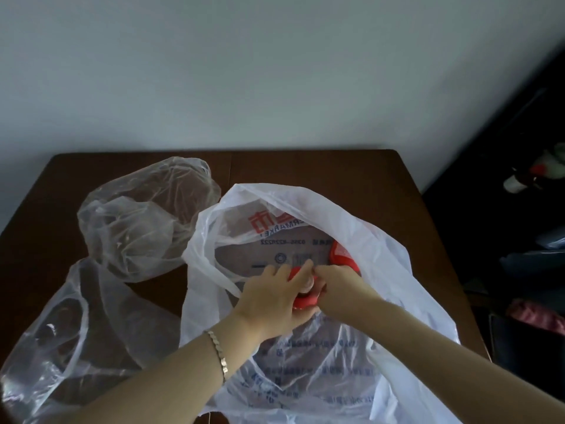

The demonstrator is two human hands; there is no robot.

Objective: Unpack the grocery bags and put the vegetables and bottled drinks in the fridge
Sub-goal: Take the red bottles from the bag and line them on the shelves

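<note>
A dark brown wooden table stands against a pale, plain wall; to its right the room falls into shadow, where dim clutter is too dark to make out. On the table's left side lie two clear plastic bags, a crumpled clear bag toward the back and a flatter clear bag near the front edge. At the centre sits the white grocery bag, printed in red and blue, with its mouth spread wide. Both forearms reach forward into that mouth and meet in the middle. The left hand, with a bracelet on its wrist, curls its fingers around a red item, seemingly a bottle with a pale cap. The right hand grips the same item from the other side, fingertips touching those of the left. A second red item lies deeper in the bag, just beyond the right hand.
</note>
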